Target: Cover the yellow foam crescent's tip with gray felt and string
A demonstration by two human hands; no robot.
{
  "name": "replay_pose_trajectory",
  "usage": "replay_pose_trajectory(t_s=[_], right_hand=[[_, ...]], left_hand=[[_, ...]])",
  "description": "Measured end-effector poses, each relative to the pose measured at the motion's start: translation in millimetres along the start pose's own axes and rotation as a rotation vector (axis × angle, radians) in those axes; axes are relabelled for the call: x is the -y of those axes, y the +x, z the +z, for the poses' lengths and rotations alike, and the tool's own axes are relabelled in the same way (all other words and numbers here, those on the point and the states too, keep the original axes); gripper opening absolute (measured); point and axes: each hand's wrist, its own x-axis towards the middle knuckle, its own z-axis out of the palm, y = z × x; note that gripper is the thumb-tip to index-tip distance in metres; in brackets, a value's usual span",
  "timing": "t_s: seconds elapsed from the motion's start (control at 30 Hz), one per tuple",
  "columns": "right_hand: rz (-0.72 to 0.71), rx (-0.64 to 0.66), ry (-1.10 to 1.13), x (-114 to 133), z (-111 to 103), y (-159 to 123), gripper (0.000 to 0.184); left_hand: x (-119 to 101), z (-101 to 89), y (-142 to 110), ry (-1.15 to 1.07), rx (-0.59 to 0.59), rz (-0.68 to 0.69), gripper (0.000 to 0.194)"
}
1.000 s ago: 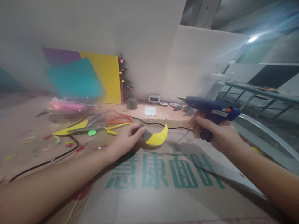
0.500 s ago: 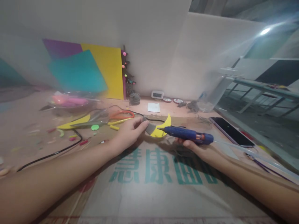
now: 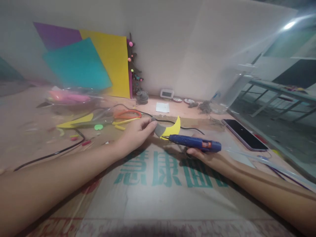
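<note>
My left hand [image 3: 138,133] pinches one end of a crescent moon cutout [image 3: 174,129], grey near my thumb and yellow toward its far tip. In my right hand [image 3: 201,154] is a blue hot glue gun [image 3: 189,141], pointing left. Its nozzle lies at the lower edge of the crescent, by the line between grey and yellow; whether it touches I cannot tell. A clear glue stick [image 3: 230,152] trails from the gun's back end. Orange-handled scissors [image 3: 127,114] lie just beyond my left hand.
A phone [image 3: 244,134] lies to the right. Coloured sheets [image 3: 76,64] lean on the wall beside a decorated dark branch [image 3: 134,70]. A small white clock [image 3: 167,93] stands at the back. A black cord [image 3: 59,152] and coloured scraps [image 3: 86,143] lie left. Printed cardboard [image 3: 158,204] covers the front.
The glue gun's nozzle has moved left along the crescent to the grey-yellow line. My left hand still holds the crescent. The whole view has tilted slightly down.
</note>
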Motion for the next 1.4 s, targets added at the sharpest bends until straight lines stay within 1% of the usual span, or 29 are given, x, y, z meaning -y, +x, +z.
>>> replay_pose_trajectory(t_s=[0.07,0.2,0.23,0.33,0.47,0.63,0.8,0.93,1.1,1.2,1.4], right_hand=[[-0.006,-0.022,-0.047,-2.0,1.8,1.7,0.031],[-0.042,0.059,-0.121,0.2,2.6,3.1,0.031],[-0.05,0.062,-0.131,1.3,2.4,2.8,0.031],[-0.063,0.026,-0.133,3.3,2.2,1.5,0.032],[-0.071,0.036,-0.146,2.9,1.8,1.1,0.034],[-0.098,0.044,-0.238,5.5,-0.3,2.4,0.038],[-0.144,0.037,-0.24,5.3,-2.1,1.7,0.036],[-0.121,0.049,-0.264,-4.2,-0.4,2.5,0.038],[-0.131,0.001,-0.257,-15.3,4.6,3.1,0.037],[-0.123,0.045,-0.275,-13.9,4.8,3.3,0.037],[-0.146,0.05,-0.275,-10.2,3.1,5.2,0.04]], left_hand=[[0.6,0.3,-0.1,0.013,0.003,0.014,0.037],[0.9,1.1,-0.5,0.025,0.004,0.025,0.037],[0.8,1.2,-0.5,0.025,0.004,0.025,0.037],[-0.1,1.0,-0.8,0.02,0.007,0.022,0.037],[-1.2,0.4,-0.7,0.012,0.02,0.017,0.037],[-0.5,1.2,-0.2,0.008,0.017,0.013,0.038],[2.0,1.8,-0.4,-0.014,0.019,0.022,0.038],[3.2,1.8,-0.3,-0.027,0.022,0.018,0.037],[0.8,0.9,0.0,-0.012,0.024,0.02,0.037],[1.3,0.7,0.4,-0.021,0.018,0.013,0.038],[2.9,2.1,0.4,-0.061,0.021,-0.011,0.038]])
